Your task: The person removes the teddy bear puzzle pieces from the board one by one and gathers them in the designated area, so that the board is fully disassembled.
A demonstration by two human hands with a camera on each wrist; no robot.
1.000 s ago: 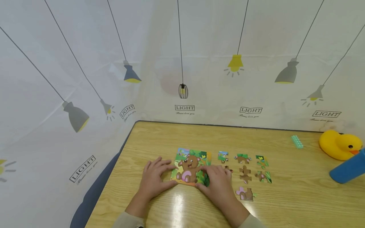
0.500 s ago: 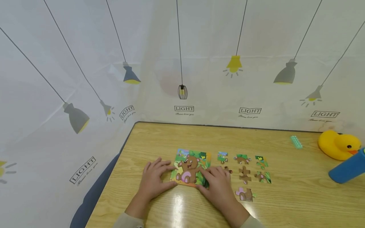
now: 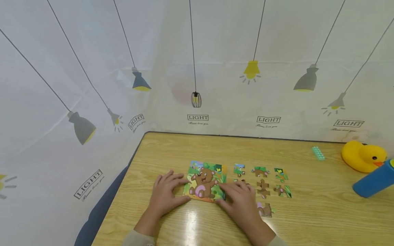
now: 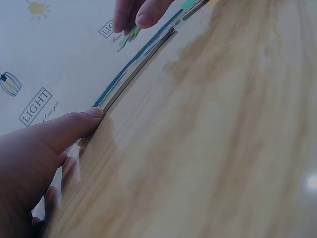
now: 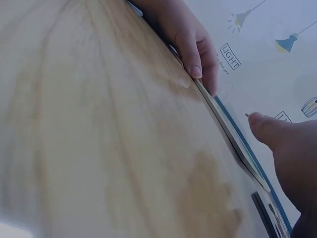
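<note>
A square puzzle with a brown bear on it lies flat on the table in the head view. My left hand rests at its left side, index fingertip at the left edge and thumb at the near left corner. In the left wrist view that thumb presses the puzzle's edge. My right hand is at the near right corner. Between its thumb and fingers it pinches a small green puzzle piece, tilted and raised over the puzzle in the left wrist view. The hand hides most of this piece in the head view.
Several loose puzzle pieces lie in rows right of the puzzle, partly behind my right hand. Further right are a mint-green studded block, a yellow duck and a blue cylinder. A printed wall covering borders the table.
My right hand has moved right, away from the puzzle, now covering part of the loose pieces. The left hand stays at the puzzle's left edge. The head view has shifted slightly.
</note>
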